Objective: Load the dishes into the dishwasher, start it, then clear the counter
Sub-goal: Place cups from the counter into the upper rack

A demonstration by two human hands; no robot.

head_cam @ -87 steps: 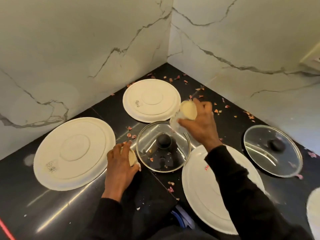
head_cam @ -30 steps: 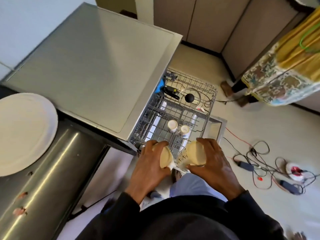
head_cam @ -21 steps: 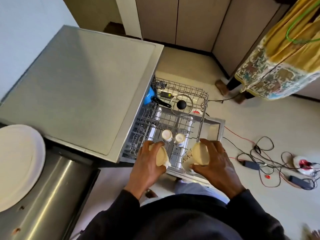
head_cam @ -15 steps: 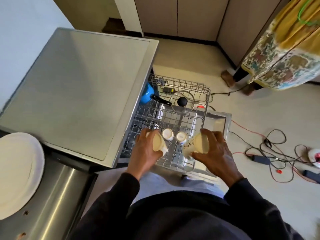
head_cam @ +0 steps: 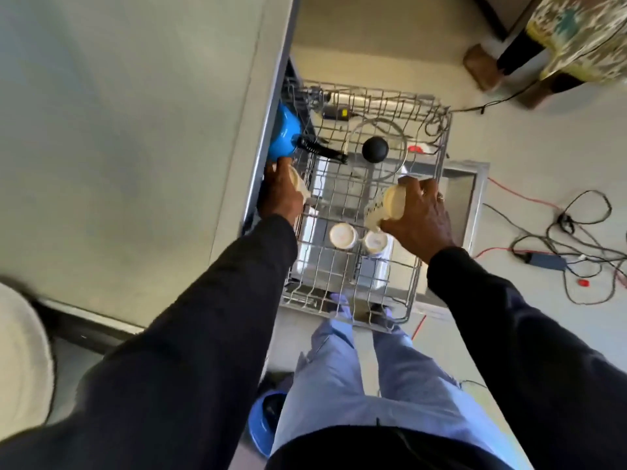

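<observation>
The dishwasher's wire rack is pulled out below me. My left hand grips a cream cup at the rack's left side, next to a blue pan with a black handle. My right hand holds a second cream cup, tilted, over the middle right of the rack. Two cups stand upside down in the rack just below it. A glass lid with a black knob lies at the rack's far end.
The grey dishwasher top fills the left. A white plate lies on the counter at the lower left. Cables and adapters trail over the floor at the right. A patterned cloth hangs at the top right.
I turned from the counter to the dishwasher with a cup in each hand. Since then both hands have reached further over the rack, the left to the blue pan, the right past the two upturned cups.
</observation>
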